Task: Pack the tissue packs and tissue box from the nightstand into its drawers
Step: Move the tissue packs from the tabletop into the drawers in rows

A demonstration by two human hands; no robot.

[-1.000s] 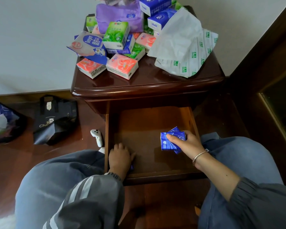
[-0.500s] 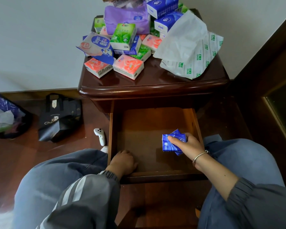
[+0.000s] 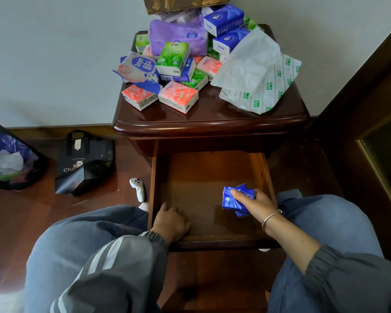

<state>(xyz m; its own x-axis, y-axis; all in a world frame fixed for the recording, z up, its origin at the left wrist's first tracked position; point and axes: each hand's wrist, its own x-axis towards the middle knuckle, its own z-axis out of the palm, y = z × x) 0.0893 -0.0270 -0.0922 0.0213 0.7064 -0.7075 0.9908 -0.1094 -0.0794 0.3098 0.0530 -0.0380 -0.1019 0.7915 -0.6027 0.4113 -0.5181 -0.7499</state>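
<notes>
left hand [image 3: 170, 223] withdrew — right fingers [image 3: 239, 193] wrap blue packs [image 3: 229, 201]

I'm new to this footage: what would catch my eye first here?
The bright heap of tissue packs piled on the dark nightstand stands out first. Below, in the open drawer, the right hand holds blue packs near the right wall, and the left hand rests in the front left corner.
</notes>
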